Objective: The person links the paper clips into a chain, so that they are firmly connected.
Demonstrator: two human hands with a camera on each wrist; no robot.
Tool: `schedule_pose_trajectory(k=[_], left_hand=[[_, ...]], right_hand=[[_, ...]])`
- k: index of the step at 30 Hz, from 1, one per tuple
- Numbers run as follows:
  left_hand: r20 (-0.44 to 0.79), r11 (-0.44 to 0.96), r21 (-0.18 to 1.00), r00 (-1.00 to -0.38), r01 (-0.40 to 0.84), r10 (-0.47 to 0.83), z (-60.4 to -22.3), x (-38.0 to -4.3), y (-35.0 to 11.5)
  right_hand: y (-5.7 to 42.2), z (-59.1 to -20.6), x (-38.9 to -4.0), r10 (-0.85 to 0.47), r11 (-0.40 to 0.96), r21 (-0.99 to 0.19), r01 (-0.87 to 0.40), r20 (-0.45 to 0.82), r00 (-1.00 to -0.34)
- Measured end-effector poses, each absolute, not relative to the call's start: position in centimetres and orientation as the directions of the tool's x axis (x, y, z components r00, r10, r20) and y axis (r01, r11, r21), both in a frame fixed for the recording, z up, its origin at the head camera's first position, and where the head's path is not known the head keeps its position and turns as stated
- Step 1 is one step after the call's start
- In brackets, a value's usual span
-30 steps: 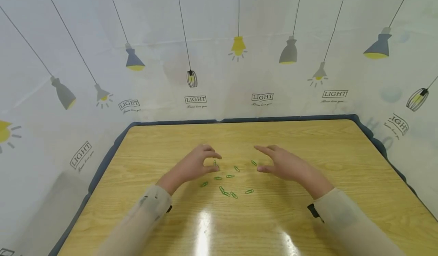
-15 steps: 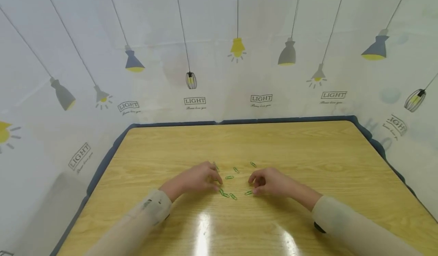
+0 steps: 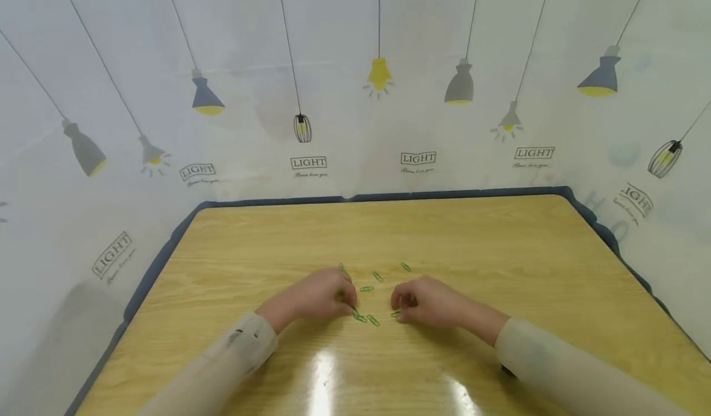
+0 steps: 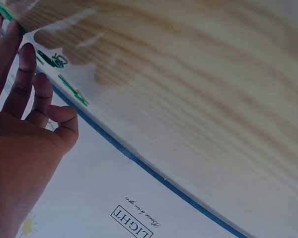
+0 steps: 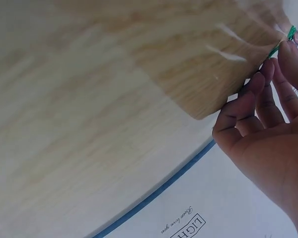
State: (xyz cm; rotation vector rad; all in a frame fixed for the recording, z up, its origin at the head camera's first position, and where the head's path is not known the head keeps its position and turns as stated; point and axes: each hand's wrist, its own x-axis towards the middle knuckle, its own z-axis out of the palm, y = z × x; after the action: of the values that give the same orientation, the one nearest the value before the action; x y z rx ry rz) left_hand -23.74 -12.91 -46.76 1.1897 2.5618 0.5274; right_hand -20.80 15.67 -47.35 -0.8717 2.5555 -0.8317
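Several green paper clips lie on the wooden table [image 3: 489, 237], between my two hands. My left hand [image 3: 319, 294] has its fingers curled down, thumb and fingertips pinching the end of a paper clip [image 3: 356, 312] that overlaps another paper clip [image 3: 361, 319]. In the left wrist view, green clips show at the fingertips. My right hand [image 3: 436, 302] is curled low over the table, thumb and index finger at either side of a paper clip [image 3: 395, 313], pinching it; part of that clip is hidden by the fingers. Just left of it lies a slanted paper clip [image 3: 373, 320].
Beyond the hands lie a paper clip [image 3: 366, 289], another paper clip [image 3: 378, 276] and one further right, a paper clip [image 3: 406, 266]. Behind the left hand a paper clip [image 3: 342, 267] is partly covered. A white curtain [image 3: 244, 126] printed with lamps surrounds the table.
Both hands have come down and nearer from hovering spread above the clips. Their fingers have closed in on a paper clip each. The head view has shifted slightly.
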Motion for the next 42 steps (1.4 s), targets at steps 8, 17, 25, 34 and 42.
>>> schedule_pose_trajectory(k=[8, 17, 25, 34, 42], left_hand=[[-0.122, 0.623, 0.491, -0.660, 0.609, 0.741, -46.6, -23.9, -13.0], [-0.106, 0.620, 0.592, -0.713, 0.515, 0.693, -45.9, -24.0, -14.6], [-0.054, 0.577, 0.664, -0.739, 0.475, 0.671, -45.4, -23.8, -14.7], [0.008, 0.553, 0.726, -0.809, 0.410, 0.588, -45.1, -23.7, -14.0], [0.027, 0.519, 0.789, -0.862, 0.330, 0.506, -44.1, -23.7, -13.1]], right_hand=[[15.0, -46.9, -20.7, -0.605, 0.683, -0.590, -0.430, -0.128, -0.786], [15.0, -46.4, -20.7, -0.584, 0.710, -0.589, -0.385, -0.188, -0.790], [15.3, -44.8, -21.6, -0.565, 0.700, -0.627, -0.343, -0.192, -0.802], [15.4, -42.8, -22.5, -0.538, 0.660, -0.675, -0.329, -0.119, -0.834], [16.0, -41.6, -22.8, -0.487, 0.595, -0.759, -0.264, -0.080, -0.870]])
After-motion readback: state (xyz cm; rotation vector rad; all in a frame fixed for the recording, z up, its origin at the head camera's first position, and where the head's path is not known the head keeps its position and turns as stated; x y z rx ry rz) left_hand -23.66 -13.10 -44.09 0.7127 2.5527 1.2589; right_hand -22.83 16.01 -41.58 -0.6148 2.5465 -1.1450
